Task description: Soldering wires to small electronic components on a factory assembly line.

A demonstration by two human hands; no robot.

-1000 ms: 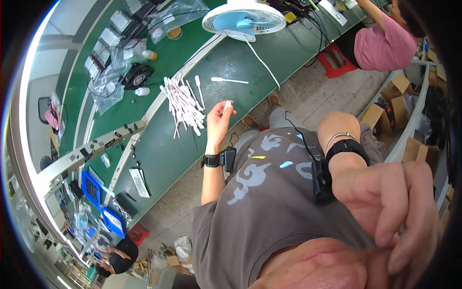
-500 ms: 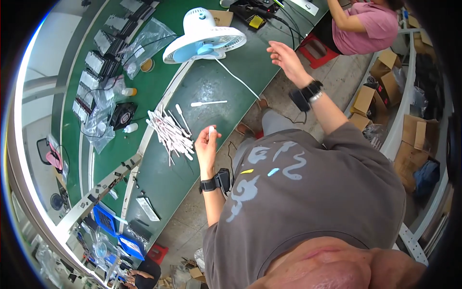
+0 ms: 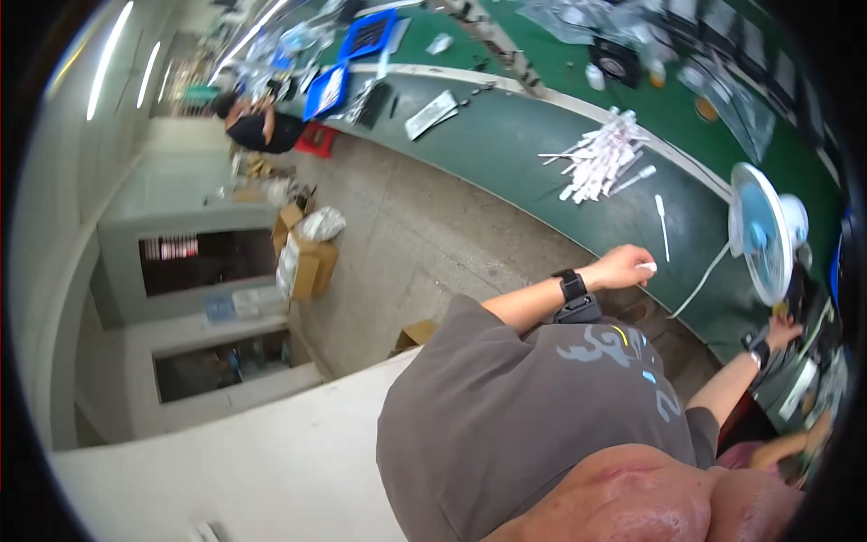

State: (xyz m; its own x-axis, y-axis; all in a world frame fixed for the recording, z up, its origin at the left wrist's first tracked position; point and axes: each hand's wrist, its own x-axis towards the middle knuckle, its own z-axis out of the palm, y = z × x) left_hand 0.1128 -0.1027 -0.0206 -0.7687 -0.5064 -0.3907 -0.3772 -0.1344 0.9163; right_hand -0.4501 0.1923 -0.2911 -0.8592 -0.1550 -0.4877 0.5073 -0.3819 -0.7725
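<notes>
In the head view, the scene has swung round since the earlier frame: the fan [image 3: 759, 233] now stands toward the right edge, and a co-worker in black [image 3: 255, 129] shows whole at the upper left. The right hand [image 3: 782, 334], half a second ago raised over the floor, is now at the far right just beside the fan, by dark clutter. The left hand [image 3: 621, 267] holds a white piece [image 3: 647, 266] as before, now at the near edge of the green surface [image 3: 501, 149].

The white piece juts out past the fingertips, away from the wrist; its short visible part lies roughly level, pointing right. The loose stick [image 3: 664, 230] has its long axis nearly upright in view, broad end up. The pile [image 3: 601, 155] beyond points various ways.

The left fingers are closed in a pinch on the white piece. The right fingers are partly bent and blurred; whether they grip anything, I cannot tell.
</notes>
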